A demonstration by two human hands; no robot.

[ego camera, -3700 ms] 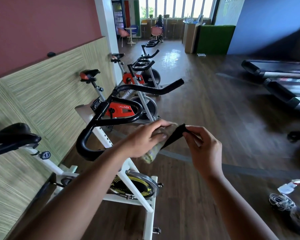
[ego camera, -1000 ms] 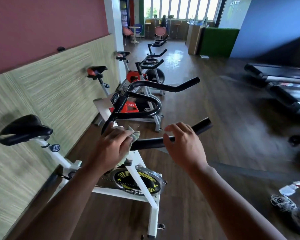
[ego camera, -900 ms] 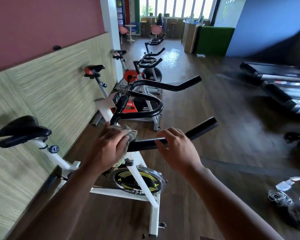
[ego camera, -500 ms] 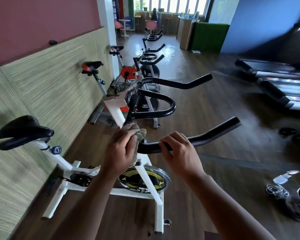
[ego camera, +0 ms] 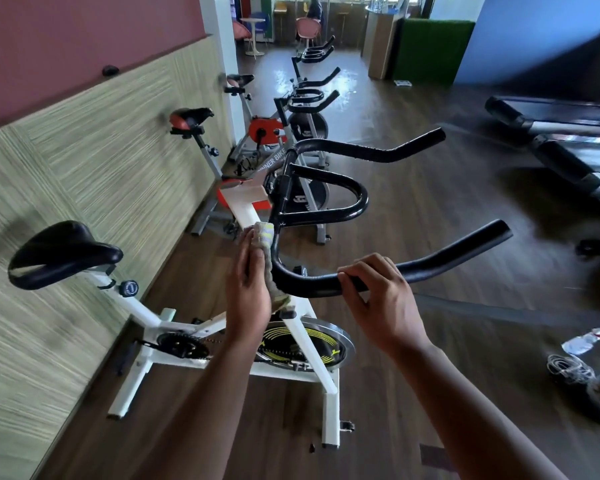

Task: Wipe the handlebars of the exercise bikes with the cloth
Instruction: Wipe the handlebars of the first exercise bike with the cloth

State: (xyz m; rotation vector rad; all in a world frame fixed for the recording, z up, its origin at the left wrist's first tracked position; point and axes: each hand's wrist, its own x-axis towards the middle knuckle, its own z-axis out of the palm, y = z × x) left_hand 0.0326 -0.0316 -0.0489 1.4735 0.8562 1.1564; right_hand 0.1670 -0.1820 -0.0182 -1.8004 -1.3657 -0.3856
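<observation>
On the nearest handlebar (ego camera: 447, 259), the flat-fingered left grip (ego camera: 248, 285) presses the cloth (ego camera: 264, 237), the right grip (ego camera: 378, 303) clasps the bar; wiping seems barely begun, other bikes (ego camera: 273, 160) remain.

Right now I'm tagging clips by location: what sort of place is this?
Probably a gym: a row of exercise bikes along the wall, treadmills opposite, and a cloth pressed to a handlebar.

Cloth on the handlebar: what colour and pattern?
The cloth is whitish with pale yellowish stripes; head view.
</observation>
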